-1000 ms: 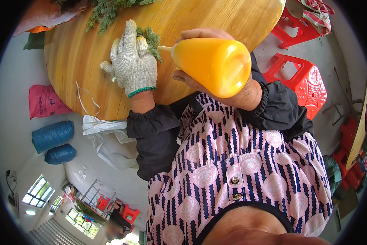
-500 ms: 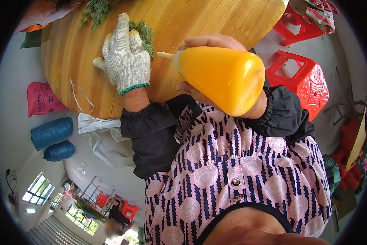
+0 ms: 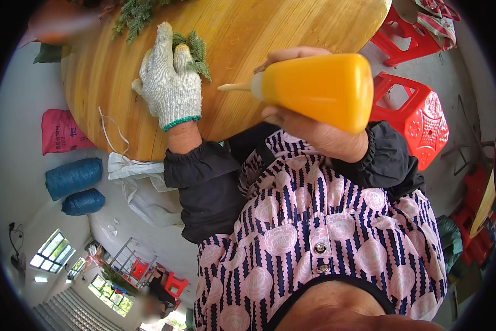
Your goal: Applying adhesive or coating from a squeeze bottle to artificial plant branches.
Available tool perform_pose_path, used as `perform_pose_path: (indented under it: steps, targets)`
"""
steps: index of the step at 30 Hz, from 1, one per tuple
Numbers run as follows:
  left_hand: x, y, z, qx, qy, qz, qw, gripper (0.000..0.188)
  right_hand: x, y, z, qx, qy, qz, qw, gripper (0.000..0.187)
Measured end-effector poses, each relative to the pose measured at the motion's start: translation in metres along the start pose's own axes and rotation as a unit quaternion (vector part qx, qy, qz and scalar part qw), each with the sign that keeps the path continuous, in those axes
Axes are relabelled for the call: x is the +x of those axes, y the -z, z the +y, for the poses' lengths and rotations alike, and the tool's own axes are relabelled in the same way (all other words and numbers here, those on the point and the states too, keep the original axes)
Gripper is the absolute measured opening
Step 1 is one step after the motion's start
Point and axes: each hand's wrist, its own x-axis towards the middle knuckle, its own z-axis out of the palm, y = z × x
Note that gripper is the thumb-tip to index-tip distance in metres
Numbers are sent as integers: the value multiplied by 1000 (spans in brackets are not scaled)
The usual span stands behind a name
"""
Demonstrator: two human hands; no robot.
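Observation:
My left hand (image 3: pixel 172 88), in a white knitted glove with a green cuff edge, is over the wooden table. A small green fir sprig (image 3: pixel 197 54) shows at its thumb and forefinger, and the hand appears to grip it; the rest of the sprig is hidden. My right hand (image 3: pixel 328 138), bare, is wrapped round a yellow squeeze bottle (image 3: pixel 319 85) held on its side above the table edge. The bottle's thin pale nozzle (image 3: pixel 234 87) points left toward the sprig, apart from it.
More fir greenery (image 3: pixel 133 19) lies at the far side of the round wooden table (image 3: pixel 242 33). Red plastic stools (image 3: pixel 424 124) stand at the right. A pink sack (image 3: pixel 60 131), blue bundles (image 3: pixel 74 177) and white plastic sheeting (image 3: pixel 143 171) are at the left.
The bottle in my right hand has moved slightly right and tipped nearer to level, its nozzle a little lower in the picture. My left hand stays by the sprig.

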Motion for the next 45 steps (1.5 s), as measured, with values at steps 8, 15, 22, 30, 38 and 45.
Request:
perform_pose_path:
  steps: [8,15,22,30,38,45]
  targets:
    - [17,9,-1,-58,-141,21,988,50,37,30,28,244,-48,216,944,26]
    - [-57,84,-1,-191,53,225,954,35,67,37,33,308,-94,225,920,32]
    - [-202,150,-92,-134,386,433,804,36,65,44,35,315,-94,215,920,38]
    - [-175,136,-104,87,313,274,905,48,49,47,26,366,-114,234,893,29]
    - [43,98,4,-85,-126,170,974,51,53,39,13,370,-122,209,897,36]
    - [120,49,11,135,-251,101,953,62,55,33,11,383,-131,208,890,37]
